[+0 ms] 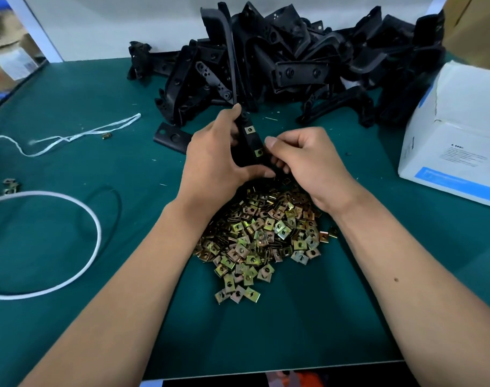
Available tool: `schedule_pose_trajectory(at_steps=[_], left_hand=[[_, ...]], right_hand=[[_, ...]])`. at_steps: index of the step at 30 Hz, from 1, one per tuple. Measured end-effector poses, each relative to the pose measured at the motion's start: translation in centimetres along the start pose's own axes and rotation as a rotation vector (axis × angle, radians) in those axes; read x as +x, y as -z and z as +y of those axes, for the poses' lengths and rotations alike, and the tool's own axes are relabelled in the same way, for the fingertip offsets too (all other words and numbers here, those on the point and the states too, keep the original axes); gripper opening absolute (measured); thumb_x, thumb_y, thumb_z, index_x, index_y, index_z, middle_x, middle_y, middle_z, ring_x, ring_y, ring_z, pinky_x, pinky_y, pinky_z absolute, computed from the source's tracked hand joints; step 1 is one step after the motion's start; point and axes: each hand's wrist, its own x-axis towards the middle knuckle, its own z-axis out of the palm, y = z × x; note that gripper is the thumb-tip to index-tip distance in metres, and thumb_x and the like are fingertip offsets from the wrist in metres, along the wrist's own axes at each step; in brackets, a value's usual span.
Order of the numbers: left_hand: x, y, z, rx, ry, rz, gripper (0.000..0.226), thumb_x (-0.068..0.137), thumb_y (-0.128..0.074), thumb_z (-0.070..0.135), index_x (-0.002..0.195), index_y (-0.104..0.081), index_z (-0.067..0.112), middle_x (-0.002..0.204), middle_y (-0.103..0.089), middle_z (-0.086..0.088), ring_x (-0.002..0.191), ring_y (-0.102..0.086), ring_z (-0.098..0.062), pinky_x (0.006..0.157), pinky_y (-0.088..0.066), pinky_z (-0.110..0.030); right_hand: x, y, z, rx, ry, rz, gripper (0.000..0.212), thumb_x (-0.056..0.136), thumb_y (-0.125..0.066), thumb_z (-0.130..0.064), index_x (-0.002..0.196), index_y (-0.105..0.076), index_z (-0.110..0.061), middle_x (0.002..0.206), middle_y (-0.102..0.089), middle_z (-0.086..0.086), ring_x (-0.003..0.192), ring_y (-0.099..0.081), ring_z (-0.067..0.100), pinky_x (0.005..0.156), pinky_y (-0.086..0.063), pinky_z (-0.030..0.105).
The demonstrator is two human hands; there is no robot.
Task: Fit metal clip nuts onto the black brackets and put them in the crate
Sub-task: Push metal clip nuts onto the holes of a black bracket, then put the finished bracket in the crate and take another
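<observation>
My left hand (213, 157) grips a long black bracket (246, 141) and holds it upright above the table; its upper part rises to the pile behind. Two brass-coloured clip nuts sit on its edge, an upper clip nut (249, 130) and a lower clip nut (259, 152). My right hand (302, 160) has its fingers curled at the bracket's right side, with the thumb beside the lower clip nut. A heap of loose clip nuts (263, 236) lies on the green mat just below both hands. No crate is in view.
A big pile of black brackets (294, 60) fills the back of the green table (70, 247). One bracket (169, 138) lies flat left of my hands. A white box (459, 141) stands at the right. White cord (70, 136) and a white cable loop (93, 241) lie at the left.
</observation>
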Motion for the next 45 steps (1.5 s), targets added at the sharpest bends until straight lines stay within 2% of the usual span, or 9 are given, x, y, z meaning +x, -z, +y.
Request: schedule_pose_trajectory(at_steps=[6,11,15,25,29,33,36,39,45], left_hand=[[-0.1,-0.1,0.6,0.038,0.072,0.023,0.116,0.052,-0.096,0.057,0.147,-0.048,0.011,0.108,-0.066,0.006,0.101,-0.064,-0.015,0.092,-0.054,-0.033],[0.2,0.2,1.0,0.135,0.050,-0.027,0.100,0.069,-0.092,0.033,0.153,-0.043,0.010,0.117,-0.065,-0.003,0.107,-0.064,-0.025,0.091,-0.054,-0.038],[0.4,0.1,3.1,0.287,-0.078,-0.044,0.093,0.074,-0.083,0.017,0.155,-0.037,0.009,0.128,-0.064,-0.013,0.114,-0.061,-0.036,0.094,-0.052,-0.048],[0.1,-7.0,19.8,0.205,-0.439,-0.164,0.085,0.081,-0.077,0.016,0.155,-0.036,0.003,0.126,-0.061,-0.021,0.112,-0.057,-0.042,0.090,-0.046,-0.048],[-2.1,-11.5,28.5,0.090,-0.581,-0.271,0.084,0.077,-0.078,0.021,0.150,-0.039,0.008,0.124,-0.060,-0.012,0.114,-0.055,-0.035,0.089,-0.043,-0.041],[-7.2,-16.4,36.5,0.137,-0.803,-0.355,0.086,0.084,-0.068,0.012,0.158,-0.025,0.006,0.137,-0.055,-0.012,0.127,-0.053,-0.033,0.098,-0.045,-0.043],[-11.9,-20.4,40.4,0.111,-0.927,-0.433,0.080,0.086,-0.065,0.009,0.156,-0.027,0.003,0.131,-0.060,-0.011,0.122,-0.059,-0.032,0.093,-0.048,-0.043],[-16.1,-24.1,41.2,0.046,-0.942,-0.687,0.080,0.083,-0.074,0.014,0.151,-0.033,0.004,0.130,-0.060,-0.012,0.121,-0.060,-0.033,0.092,-0.049,-0.043],[-22.8,-30.2,36.7,0.034,-0.915,-1.125,0.095,0.085,-0.080,0.030,0.159,-0.024,0.008,0.135,-0.056,-0.014,0.124,-0.057,-0.037,0.098,-0.051,-0.047]], right_hand=[[-0.1,-0.4,0.0,0.017,0.019,-0.004,0.021,0.096,-0.071,-0.028,0.078,-0.076,-0.019,0.057,-0.063,-0.016,0.056,-0.056,-0.006,0.058,-0.042,0.009],[-0.2,-0.8,-0.5,-0.205,-0.004,0.028,0.021,0.079,-0.084,-0.043,0.087,-0.078,-0.024,0.078,-0.075,-0.009,0.076,-0.070,0.001,0.074,-0.057,0.024],[-1.2,-0.3,-1.5,-0.280,0.019,0.180,0.022,0.074,-0.087,-0.042,0.074,-0.074,-0.024,0.067,-0.069,-0.013,0.066,-0.065,-0.002,0.060,-0.051,0.016],[-9.1,15.1,-1.5,-0.382,-0.048,0.518,0.032,0.082,-0.079,-0.030,0.066,-0.066,-0.006,0.061,-0.065,0.008,0.062,-0.058,0.025,0.059,-0.044,0.038],[-15.7,22.9,-0.1,-0.249,-0.051,0.727,0.016,0.077,-0.078,-0.027,0.079,-0.064,-0.020,0.068,-0.064,-0.005,0.063,-0.058,0.011,0.066,-0.052,0.035],[-23.3,28.8,2.6,-0.249,-0.042,0.970,0.012,0.068,-0.067,-0.031,0.078,-0.067,-0.024,0.073,-0.071,-0.003,0.069,-0.067,0.022,0.069,-0.058,0.052],[-29.0,32.3,5.8,-0.282,-0.142,1.056,0.018,0.061,-0.059,-0.028,0.074,-0.062,-0.017,0.067,-0.065,0.000,0.065,-0.064,0.034,0.062,-0.056,0.057],[-34.1,34.0,9.7,-0.330,-0.387,1.008,0.032,0.060,-0.060,-0.032,0.083,-0.067,-0.011,0.074,-0.070,0.004,0.074,-0.065,0.034,0.074,-0.057,0.059],[-39.8,33.2,17.1,-0.439,-0.939,0.768,0.031,0.065,-0.075,-0.047,0.065,-0.064,-0.017,0.050,-0.061,-0.007,0.068,-0.066,0.018,0.053,-0.043,0.020]])
